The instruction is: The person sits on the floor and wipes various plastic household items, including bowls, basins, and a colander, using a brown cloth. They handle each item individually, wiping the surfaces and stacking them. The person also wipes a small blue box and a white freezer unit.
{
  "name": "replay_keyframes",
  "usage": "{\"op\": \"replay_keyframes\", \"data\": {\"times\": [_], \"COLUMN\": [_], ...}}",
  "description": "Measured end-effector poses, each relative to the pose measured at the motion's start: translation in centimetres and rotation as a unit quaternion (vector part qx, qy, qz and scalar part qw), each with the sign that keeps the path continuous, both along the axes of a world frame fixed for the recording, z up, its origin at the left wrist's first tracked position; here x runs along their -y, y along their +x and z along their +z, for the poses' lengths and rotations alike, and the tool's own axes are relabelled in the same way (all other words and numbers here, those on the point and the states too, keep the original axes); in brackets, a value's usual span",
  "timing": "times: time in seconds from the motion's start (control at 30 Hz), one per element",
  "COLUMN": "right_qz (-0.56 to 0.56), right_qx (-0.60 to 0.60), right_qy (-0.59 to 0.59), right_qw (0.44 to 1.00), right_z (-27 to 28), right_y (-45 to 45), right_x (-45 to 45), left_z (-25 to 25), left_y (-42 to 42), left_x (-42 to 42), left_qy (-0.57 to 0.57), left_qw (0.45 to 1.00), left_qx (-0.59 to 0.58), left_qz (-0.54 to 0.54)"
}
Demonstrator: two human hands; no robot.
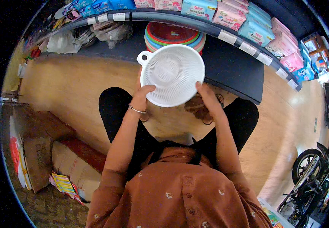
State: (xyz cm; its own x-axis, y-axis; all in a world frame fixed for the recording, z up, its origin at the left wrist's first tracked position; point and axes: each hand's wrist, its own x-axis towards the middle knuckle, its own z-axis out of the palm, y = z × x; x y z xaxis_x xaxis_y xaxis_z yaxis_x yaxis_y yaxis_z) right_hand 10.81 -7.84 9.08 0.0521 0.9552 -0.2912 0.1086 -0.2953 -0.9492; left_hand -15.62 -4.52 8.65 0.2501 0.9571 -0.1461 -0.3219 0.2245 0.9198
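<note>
A white plastic colander with a looped handle is held up in front of me, its slotted inside facing my view. My left hand grips the lower left of its rim, the thumb over the edge. On the right side of the rim, my right hand has its thumb on the edge too. The other fingers of both hands are mostly hidden behind it. Just beyond the colander stands a stack of coloured plastic basins or colanders on the dark bottom shelf, partly covered by it.
An upper shelf carries pink and blue soft packs above price labels. Plastic-wrapped goods lie on the lower shelf at left. Cardboard boxes sit on the floor at left. A motorcycle is at far right.
</note>
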Motion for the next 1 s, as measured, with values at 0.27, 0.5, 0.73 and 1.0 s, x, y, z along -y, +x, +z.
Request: {"op": "replay_keyframes", "data": {"times": [0.27,0.5,0.73,1.0], "right_qz": [-0.181,0.004,-0.079,-0.048], "right_qx": [-0.258,0.263,0.331,-0.012], "right_qy": [0.185,0.353,0.199,0.003], "right_qw": [0.931,0.898,0.919,0.999], "right_z": [4.2,2.7,-3.1,-2.4], "right_y": [0.9,-3.9,-0.5,-1.7], "right_x": [0.3,0.5,-1.0,0.3], "left_z": [0.9,1.5,0.7,-2.0], "left_y": [0.6,3.0,1.8,0.4], "left_x": [-0.5,1.6,1.4,-0.6], "left_qy": [0.315,0.346,0.237,-0.016], "left_qw": [0.886,0.867,0.956,0.997], "left_qx": [-0.336,-0.358,-0.171,0.061], "left_qz": [0.058,-0.025,-0.013,0.039]}}
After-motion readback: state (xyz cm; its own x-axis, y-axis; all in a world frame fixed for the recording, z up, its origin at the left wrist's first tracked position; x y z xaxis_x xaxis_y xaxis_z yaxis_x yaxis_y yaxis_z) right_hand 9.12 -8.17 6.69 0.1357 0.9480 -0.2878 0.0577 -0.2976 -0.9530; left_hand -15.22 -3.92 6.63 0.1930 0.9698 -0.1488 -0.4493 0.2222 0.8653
